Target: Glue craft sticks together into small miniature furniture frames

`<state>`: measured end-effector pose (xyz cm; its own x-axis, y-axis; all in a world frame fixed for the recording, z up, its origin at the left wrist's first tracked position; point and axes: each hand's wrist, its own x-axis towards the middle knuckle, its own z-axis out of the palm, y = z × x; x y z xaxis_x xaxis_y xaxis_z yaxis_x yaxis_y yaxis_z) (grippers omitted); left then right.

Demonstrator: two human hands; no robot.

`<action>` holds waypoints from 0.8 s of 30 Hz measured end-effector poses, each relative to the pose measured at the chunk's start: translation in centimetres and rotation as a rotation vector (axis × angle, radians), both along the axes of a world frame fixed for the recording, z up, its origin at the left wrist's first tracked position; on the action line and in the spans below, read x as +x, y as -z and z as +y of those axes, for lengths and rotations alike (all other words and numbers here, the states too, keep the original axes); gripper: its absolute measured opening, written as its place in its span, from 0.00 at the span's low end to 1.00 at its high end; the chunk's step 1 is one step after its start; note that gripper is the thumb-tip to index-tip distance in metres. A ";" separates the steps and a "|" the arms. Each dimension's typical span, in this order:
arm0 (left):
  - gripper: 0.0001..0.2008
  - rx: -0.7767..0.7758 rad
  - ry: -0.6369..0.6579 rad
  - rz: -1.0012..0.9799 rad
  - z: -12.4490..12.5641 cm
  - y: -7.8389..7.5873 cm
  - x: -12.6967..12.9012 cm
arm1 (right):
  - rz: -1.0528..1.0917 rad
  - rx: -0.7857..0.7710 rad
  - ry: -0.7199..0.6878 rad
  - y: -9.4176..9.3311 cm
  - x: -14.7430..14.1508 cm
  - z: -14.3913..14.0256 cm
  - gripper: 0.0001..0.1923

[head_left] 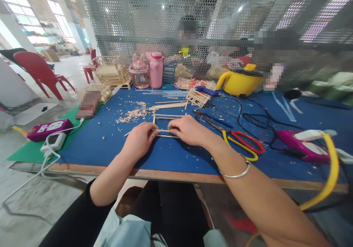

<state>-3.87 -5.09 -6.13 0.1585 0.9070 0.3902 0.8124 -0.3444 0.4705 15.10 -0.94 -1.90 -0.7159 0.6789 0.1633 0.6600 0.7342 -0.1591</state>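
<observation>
Both hands are at a small rectangular frame of thin wooden sticks [168,118] on the blue table mat. At its near left corner, my left hand [141,137] is closed, thumb and fingers pinching a stick. My right hand [188,130] pinches the frame's near stick a little further right and covers its right side. A short stick stands upright at the far left corner. Beyond the frame lie several loose wooden sticks [168,106] and a heap of broken stick bits [135,114]. Dark-jawed pliers [212,119] and red-and-yellow-handled scissors [238,143] are right of my right hand.
A blue glue gun [206,91] rests by a small stick model [197,98]. Behind stand a pink bottle [156,70] and a yellow electric pot [242,82]. Black cables cross the right side. A phone [88,104] and purple packs [49,129] lie left.
</observation>
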 end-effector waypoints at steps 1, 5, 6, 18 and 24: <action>0.08 0.001 -0.001 0.006 0.0 -0.1 0.0 | 0.015 -0.027 -0.012 -0.1 0.2 0.1 0.08; 0.08 -0.004 0.000 0.003 -0.1 -0.2 0.1 | 0.223 -0.064 0.035 -1.0 2.4 1.2 0.10; 0.08 -0.007 0.001 -0.001 -0.1 -0.3 0.1 | 0.302 -0.034 0.076 -1.3 3.3 1.5 0.11; 0.08 -0.042 -0.036 -0.032 -0.1 -0.1 0.0 | 0.136 0.094 0.087 1.7 5.1 -1.1 0.08; 0.09 -0.039 -0.024 0.015 -0.2 -0.2 0.0 | 0.162 0.155 0.019 2.0 4.5 -0.8 0.04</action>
